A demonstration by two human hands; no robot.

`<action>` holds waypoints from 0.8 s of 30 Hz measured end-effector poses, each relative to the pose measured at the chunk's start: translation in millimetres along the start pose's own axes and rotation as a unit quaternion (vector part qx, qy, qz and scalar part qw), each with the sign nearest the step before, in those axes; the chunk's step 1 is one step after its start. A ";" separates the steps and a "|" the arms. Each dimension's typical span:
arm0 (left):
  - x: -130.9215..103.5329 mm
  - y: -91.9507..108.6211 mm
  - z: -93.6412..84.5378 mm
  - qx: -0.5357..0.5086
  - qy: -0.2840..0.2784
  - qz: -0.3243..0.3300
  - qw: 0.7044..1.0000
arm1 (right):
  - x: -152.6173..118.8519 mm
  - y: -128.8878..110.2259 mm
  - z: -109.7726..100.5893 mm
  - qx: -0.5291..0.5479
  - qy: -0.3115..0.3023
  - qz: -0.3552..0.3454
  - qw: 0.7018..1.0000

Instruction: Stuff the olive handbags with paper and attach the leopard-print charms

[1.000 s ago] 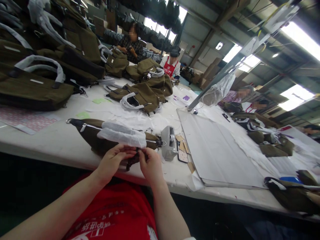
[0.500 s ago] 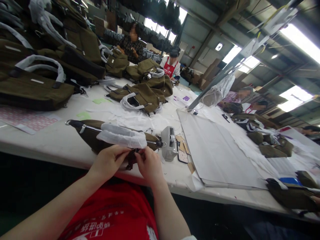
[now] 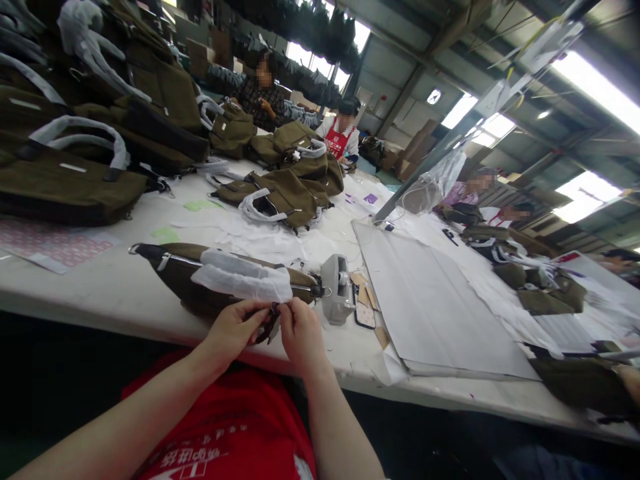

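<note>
An olive handbag (image 3: 175, 283) with a silver zipper lies on the white table before me, its handles (image 3: 243, 275) wrapped in white paper. At its near side, my left hand (image 3: 233, 328) pinches a small dark strap (image 3: 270, 325). Close beside it, my right hand (image 3: 303, 330) has its thumb and fingers pressed together at the upper end of that same strap. The fingers partly hide the strap, so its exact kind is unclear. Just right of the bag's zipper end stands a grey tape dispenser (image 3: 337, 290).
Olive bags (image 3: 65, 167) are piled at the left, with more (image 3: 280, 193) further back. A phone (image 3: 365, 313) lies beside the dispenser. A large grey board (image 3: 435, 300) covers the table to the right, near a slanted metal post (image 3: 425, 160). Several people work around the table.
Both hands have shifted slightly down, and their fingertips have come closer together on the dark strap. The bag stays in place. At the far right, a dark bag has moved.
</note>
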State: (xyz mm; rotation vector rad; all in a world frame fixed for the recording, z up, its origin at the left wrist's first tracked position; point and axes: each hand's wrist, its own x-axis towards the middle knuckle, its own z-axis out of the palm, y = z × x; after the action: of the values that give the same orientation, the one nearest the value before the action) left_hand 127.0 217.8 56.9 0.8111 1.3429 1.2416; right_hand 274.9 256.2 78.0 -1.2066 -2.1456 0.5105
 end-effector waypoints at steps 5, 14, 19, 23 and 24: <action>2.7 -8.0 -2.4 0.009 -0.011 0.015 1.000 | 2.1 -7.8 4.9 0.057 0.051 0.049 0.996; -12.4 -8.7 -10.8 0.298 0.068 0.257 0.917 | -4.4 -2.5 8.2 0.238 0.082 0.051 0.966; -15.5 -1.7 -9.6 0.305 0.095 0.345 0.883 | -8.3 -11.3 -1.7 0.264 0.048 0.013 0.963; -10.9 8.6 -10.7 0.273 0.093 0.342 0.894 | -9.9 -11.2 -1.0 0.383 0.023 0.046 0.922; -10.2 11.6 -10.5 0.253 0.116 0.323 0.904 | -10.1 -9.8 -0.2 0.424 0.025 0.063 0.903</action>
State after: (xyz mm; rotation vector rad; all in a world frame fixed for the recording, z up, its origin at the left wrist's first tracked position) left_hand 116.7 208.4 69.3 1.6145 1.6941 1.5461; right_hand 272.9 242.5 80.7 -0.8230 -1.5003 1.2837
